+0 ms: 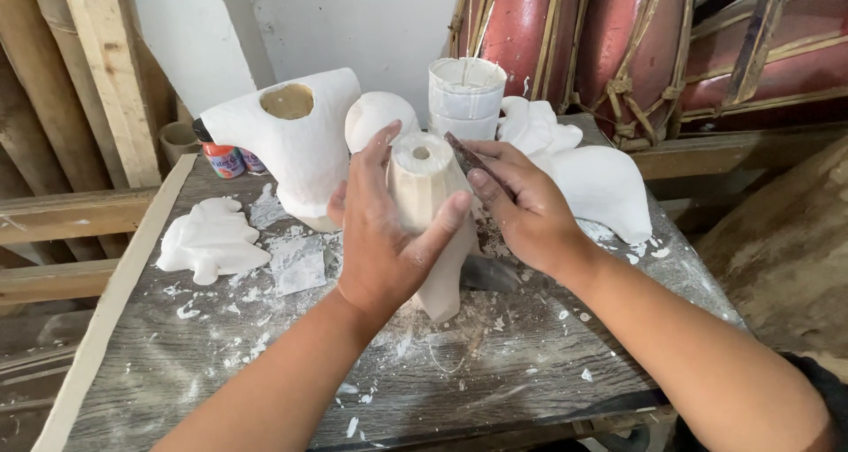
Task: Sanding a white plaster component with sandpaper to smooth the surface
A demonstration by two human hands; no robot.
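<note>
At frame centre, left hand grips the plaster cast firmly; right hand, fingers closed on a thin blade, should scrape lightly along the rim.

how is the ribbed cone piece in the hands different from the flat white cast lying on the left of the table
The ribbed cone piece is cream, stands upright with a small hole in its top, and is gripped by the left hand while the right hand puts a thin dark tool to it. The flat white cast is brighter white, lies low on the table, has a lumpy outline, and is untouched. Both look like plaster casts amid white chips.
</note>
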